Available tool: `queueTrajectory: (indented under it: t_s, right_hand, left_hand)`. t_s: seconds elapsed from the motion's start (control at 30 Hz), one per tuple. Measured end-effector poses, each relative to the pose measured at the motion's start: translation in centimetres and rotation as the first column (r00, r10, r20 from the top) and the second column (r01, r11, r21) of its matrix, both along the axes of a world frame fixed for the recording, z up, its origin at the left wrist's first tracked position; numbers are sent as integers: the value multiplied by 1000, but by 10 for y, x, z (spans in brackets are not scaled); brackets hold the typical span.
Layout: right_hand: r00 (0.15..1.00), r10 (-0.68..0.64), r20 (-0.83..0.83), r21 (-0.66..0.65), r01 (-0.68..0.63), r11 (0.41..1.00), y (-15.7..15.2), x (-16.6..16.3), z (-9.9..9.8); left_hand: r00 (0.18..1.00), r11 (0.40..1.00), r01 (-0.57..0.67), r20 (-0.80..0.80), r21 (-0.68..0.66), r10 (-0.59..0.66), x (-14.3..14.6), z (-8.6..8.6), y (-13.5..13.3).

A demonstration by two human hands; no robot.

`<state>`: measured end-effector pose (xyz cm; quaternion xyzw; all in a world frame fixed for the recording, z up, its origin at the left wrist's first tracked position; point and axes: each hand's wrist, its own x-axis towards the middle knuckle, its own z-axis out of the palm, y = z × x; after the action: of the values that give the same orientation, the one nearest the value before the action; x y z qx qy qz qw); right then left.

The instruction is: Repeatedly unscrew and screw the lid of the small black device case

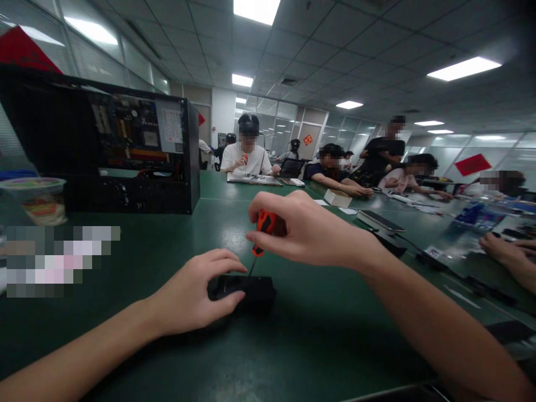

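Observation:
A small black box-shaped device (256, 296) lies on the green tabletop (247, 363) in front of me. My left hand (201, 290) curls round its left end, thumb along the near side and fingers over the far side. In my right hand (293, 229) is an orange and black screwdriver (264, 229), gripped by its handle. The screwdriver stands nearly upright, slightly tilted, and its thin shaft reaches down to the top of the device. Whether the tip sits in a screw is too small to tell.
An opened black computer case (138, 151) stands at the back left, with a plastic cup (42, 201) before it. To the right lie a black cable strip (452, 273), a flat dark device (382, 220) and a small open box (337, 198). Several people sit around the table.

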<state>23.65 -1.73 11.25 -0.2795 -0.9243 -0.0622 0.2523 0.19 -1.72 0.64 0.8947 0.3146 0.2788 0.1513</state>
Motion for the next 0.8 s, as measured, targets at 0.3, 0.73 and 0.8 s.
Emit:
queueTrajectory:
  t_s: [0.3, 0.73, 0.8]
  right_hand:
    - [990, 142, -14, -58, -142, 988, -7, -9, -4]
    - [968, 234, -88, -157, -245, 957, 5, -2, -4]
    - [967, 237, -96, -168, -250, 953, 7, 0, -4]
  left_hand:
    - [996, 996, 85, 12, 14, -85, 5, -6, -2]
    - [995, 994, 102, 22, -37, -101, -1, -6, 2]
    - [994, 993, 110, 19, -32, -109, -1, -6, 3]
